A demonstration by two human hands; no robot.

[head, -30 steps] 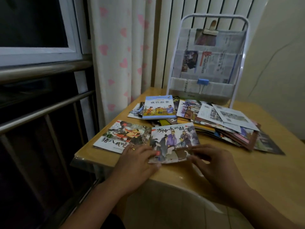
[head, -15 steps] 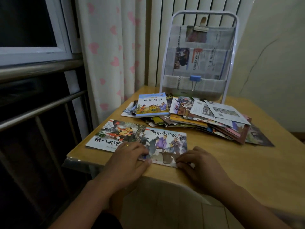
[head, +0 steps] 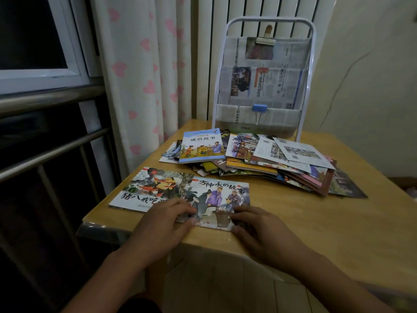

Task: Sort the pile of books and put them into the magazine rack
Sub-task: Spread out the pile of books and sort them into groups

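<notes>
A picture book with figures in robes [head: 222, 196] lies flat at the table's front edge. My left hand [head: 165, 220] rests on its near left corner, fingers spread flat. My right hand [head: 259, 229] touches its near right corner with bent fingertips. A second picture book with a pig figure [head: 149, 188] lies just left of it, partly under it. Behind them spreads a loose pile of books [head: 259, 163], with a blue-covered book [head: 203, 145] on its left top. The white-framed magazine rack [head: 262, 86], lined with newspaper, stands at the table's back.
The wooden table [head: 327, 222] has its front left corner near my left hand. A heart-patterned curtain [head: 140, 75] hangs at the left, a window and metal rails [head: 45, 102] further left. A wall stands on the right.
The robed-figures book has been lowered from a slight tilt to lie flat at the table's edge. Both hands have stayed at its near corners. The camera has shifted slightly.
</notes>
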